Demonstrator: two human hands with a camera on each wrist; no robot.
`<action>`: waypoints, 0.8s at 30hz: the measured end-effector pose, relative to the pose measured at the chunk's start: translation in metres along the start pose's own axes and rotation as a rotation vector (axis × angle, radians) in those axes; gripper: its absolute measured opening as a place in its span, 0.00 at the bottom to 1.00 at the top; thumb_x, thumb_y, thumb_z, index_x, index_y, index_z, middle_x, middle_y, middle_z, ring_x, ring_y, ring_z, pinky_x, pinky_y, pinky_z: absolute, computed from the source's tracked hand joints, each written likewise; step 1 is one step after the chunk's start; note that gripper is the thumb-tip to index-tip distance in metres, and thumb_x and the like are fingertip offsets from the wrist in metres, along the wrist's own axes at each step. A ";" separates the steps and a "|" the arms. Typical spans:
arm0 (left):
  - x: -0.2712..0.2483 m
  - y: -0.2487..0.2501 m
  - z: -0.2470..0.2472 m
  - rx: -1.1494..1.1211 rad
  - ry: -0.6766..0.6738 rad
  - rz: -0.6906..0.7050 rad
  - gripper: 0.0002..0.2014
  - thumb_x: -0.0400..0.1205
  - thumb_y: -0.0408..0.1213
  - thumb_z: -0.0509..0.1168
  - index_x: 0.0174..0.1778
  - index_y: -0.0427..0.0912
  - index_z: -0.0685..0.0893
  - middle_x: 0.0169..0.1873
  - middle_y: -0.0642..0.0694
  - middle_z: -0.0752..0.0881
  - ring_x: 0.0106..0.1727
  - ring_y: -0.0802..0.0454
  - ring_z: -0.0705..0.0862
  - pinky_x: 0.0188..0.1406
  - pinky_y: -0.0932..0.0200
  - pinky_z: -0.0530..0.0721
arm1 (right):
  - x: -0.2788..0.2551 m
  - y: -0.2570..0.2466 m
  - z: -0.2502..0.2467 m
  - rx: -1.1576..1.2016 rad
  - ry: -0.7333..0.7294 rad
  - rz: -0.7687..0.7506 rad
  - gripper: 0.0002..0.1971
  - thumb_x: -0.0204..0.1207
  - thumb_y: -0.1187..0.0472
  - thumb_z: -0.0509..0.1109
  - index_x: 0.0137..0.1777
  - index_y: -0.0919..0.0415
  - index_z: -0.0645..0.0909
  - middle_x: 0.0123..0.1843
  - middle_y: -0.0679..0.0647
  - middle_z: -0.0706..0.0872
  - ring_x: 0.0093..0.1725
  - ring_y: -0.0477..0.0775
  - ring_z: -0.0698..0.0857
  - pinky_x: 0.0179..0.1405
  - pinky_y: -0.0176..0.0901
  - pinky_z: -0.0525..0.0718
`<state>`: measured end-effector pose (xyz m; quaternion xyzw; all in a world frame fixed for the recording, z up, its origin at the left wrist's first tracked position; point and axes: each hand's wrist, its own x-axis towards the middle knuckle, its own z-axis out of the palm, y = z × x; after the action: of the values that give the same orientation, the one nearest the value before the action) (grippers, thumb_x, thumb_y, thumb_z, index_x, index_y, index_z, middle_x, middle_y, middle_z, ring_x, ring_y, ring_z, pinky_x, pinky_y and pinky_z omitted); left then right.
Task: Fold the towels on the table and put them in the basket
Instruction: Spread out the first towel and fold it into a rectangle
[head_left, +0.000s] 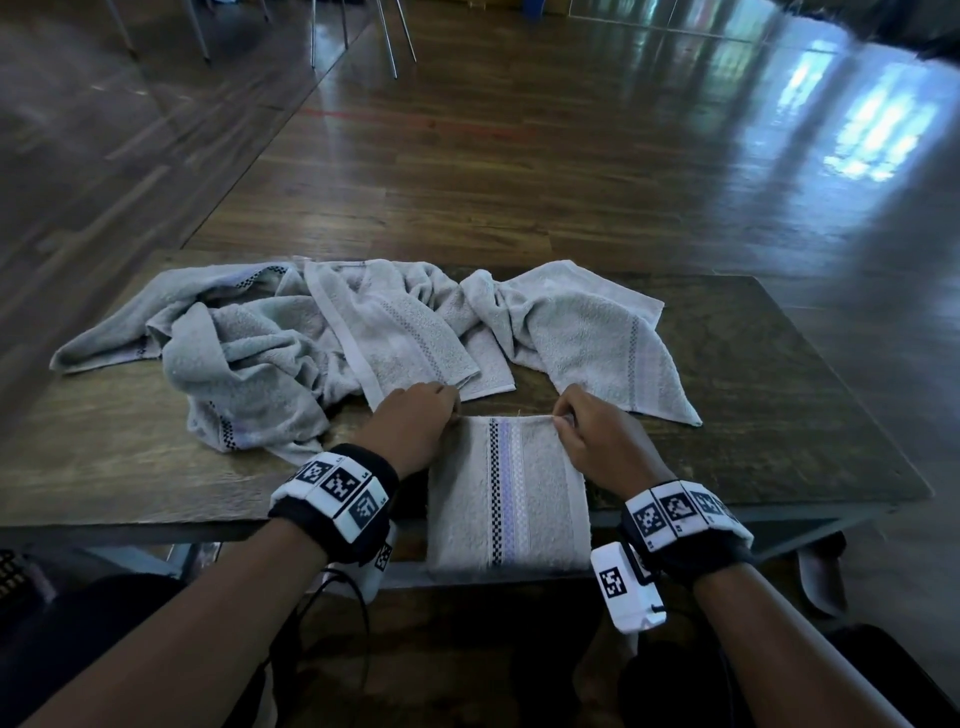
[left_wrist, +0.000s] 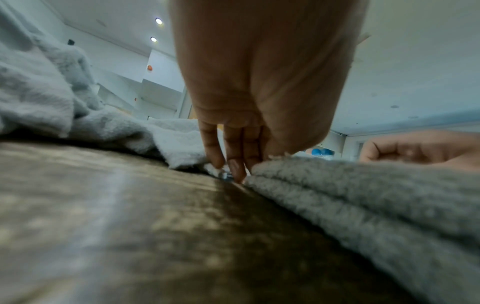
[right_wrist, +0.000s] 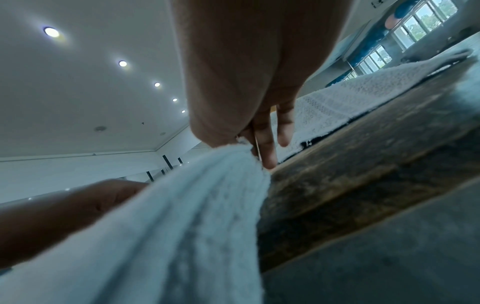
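A folded pale grey towel (head_left: 506, 493) with a dark checked stripe and a lilac stripe lies at the table's near edge and hangs over it. My left hand (head_left: 415, 426) pinches its far left corner, and my right hand (head_left: 597, 441) pinches its far right corner. The left wrist view shows my fingers (left_wrist: 233, 162) at the edge of the stacked layers (left_wrist: 363, 195). Seen from the right wrist, thumb and fingers (right_wrist: 262, 144) pinch the towel's corner (right_wrist: 207, 205). Several unfolded grey towels (head_left: 311, 343) lie crumpled behind my hands. No basket is in view.
The dark wooden table (head_left: 779, 415) has bare surface at the right and at the near left. A loose towel's corner (head_left: 623, 358) lies just beyond my right hand. Chair legs (head_left: 389, 41) stand on the wooden floor far behind.
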<state>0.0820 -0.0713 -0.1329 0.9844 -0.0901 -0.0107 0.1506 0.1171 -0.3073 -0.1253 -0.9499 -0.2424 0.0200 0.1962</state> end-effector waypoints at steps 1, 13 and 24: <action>0.001 0.000 0.001 0.002 0.028 0.005 0.05 0.82 0.32 0.58 0.48 0.47 0.76 0.49 0.49 0.80 0.50 0.49 0.79 0.45 0.59 0.69 | 0.000 0.000 0.000 -0.009 0.001 -0.005 0.03 0.80 0.59 0.60 0.47 0.56 0.73 0.36 0.47 0.79 0.33 0.52 0.80 0.32 0.46 0.76; 0.005 0.009 -0.006 -0.181 -0.053 0.018 0.04 0.80 0.36 0.66 0.47 0.41 0.84 0.49 0.45 0.81 0.49 0.48 0.80 0.53 0.50 0.82 | -0.001 0.005 0.002 -0.011 0.016 -0.020 0.02 0.80 0.58 0.61 0.47 0.55 0.72 0.37 0.42 0.76 0.32 0.49 0.77 0.33 0.42 0.69; 0.009 0.008 0.003 -0.154 -0.005 -0.060 0.04 0.82 0.31 0.59 0.47 0.45 0.74 0.44 0.46 0.79 0.44 0.47 0.80 0.39 0.56 0.77 | 0.001 0.000 0.005 -0.068 0.055 -0.035 0.02 0.80 0.61 0.61 0.48 0.56 0.76 0.45 0.49 0.84 0.39 0.56 0.82 0.38 0.45 0.76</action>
<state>0.0890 -0.0819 -0.1336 0.9722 -0.0599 -0.0244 0.2252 0.1168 -0.3049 -0.1299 -0.9518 -0.2543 -0.0177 0.1708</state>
